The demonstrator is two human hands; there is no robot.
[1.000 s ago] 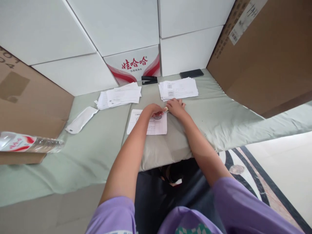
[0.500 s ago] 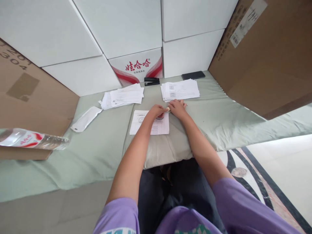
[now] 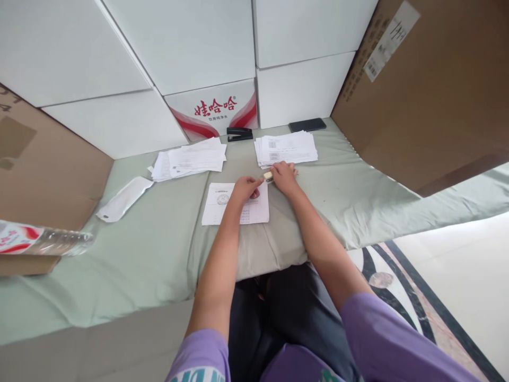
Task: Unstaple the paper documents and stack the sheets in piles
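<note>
A printed paper with a round stamp mark lies on the cloth in front of me; whether it is one sheet or several, I cannot tell. My left hand is at its upper right part, fingers curled round the corner. A dark reddish shape shows under that hand, mostly covered. Just right of the corner, my right hand is closed on a small cream-coloured object with a darker edge, too small to name surely. Its near end almost meets the left fingertips. The right fingers partly cover it.
Behind my hands lie a left paper stack and a right paper stack. A black stapler, a phone and a white packet rest on the cloth. White boxes, brown cartons and a water bottle surround the area.
The view has shifted slightly right, so things appear further left. The fingers have parted a little, and more of the cream-coloured object shows between my hands.
</note>
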